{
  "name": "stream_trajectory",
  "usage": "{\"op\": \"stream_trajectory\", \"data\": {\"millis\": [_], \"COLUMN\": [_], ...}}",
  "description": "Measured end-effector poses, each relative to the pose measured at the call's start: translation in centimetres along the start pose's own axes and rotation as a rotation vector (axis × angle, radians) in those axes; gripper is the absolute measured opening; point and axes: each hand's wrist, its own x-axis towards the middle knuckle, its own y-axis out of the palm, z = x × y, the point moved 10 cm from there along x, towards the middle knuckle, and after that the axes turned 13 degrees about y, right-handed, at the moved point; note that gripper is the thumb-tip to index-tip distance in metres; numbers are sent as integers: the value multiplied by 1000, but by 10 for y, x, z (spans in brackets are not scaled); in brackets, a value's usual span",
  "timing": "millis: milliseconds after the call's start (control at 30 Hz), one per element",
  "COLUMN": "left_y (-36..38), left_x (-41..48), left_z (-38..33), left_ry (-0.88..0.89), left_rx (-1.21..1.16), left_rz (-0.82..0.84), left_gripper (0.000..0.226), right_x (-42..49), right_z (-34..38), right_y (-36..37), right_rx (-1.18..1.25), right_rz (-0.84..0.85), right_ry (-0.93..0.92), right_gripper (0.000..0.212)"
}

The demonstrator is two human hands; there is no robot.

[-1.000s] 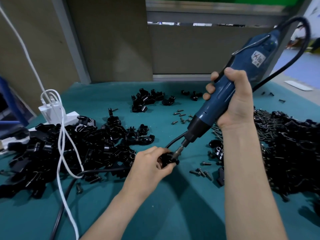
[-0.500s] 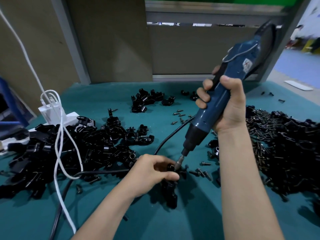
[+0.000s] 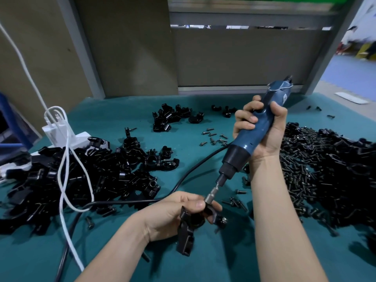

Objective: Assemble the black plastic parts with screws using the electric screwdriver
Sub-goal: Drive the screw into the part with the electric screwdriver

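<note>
The teal worktop bears a pile of black parts at left, a screw heap at right. Loose screws and a black cable lie between.

Even, moderately bright light, soft shadows under the forearms, wide-angle bending at the edges, and motion-blurred upper-right background.

The left hand grips a black plastic part above the teal bench. The right hand holds the blue electric screwdriver tilted, its bit touching the part's top. Black parts lie piled left, screws heaped right.
</note>
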Motion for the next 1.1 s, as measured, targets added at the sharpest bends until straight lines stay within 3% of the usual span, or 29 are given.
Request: {"op": "stream_trajectory", "data": {"millis": [200, 467, 633, 1100], "left_y": [-6, 20, 19, 7], "left_x": [1, -4, 0, -2], "left_z": [9, 13, 19, 23], "left_ry": [-47, -206, -195, -166], "left_rx": [-94, -683, -646, -528], "left_rz": [-82, -101, -81, -96], "left_gripper": [53, 33, 52, 69], "right_x": [-2, -8, -8, -10], "right_z": [9, 23, 25, 23], "right_y": [-6, -7, -3, -9], "right_rx": [-20, -134, -212, -242], "right_rz": [-34, -84, -96, -137], "right_ry": [-43, -117, -125, -121], "right_gripper": [51, 54, 54, 55]}}
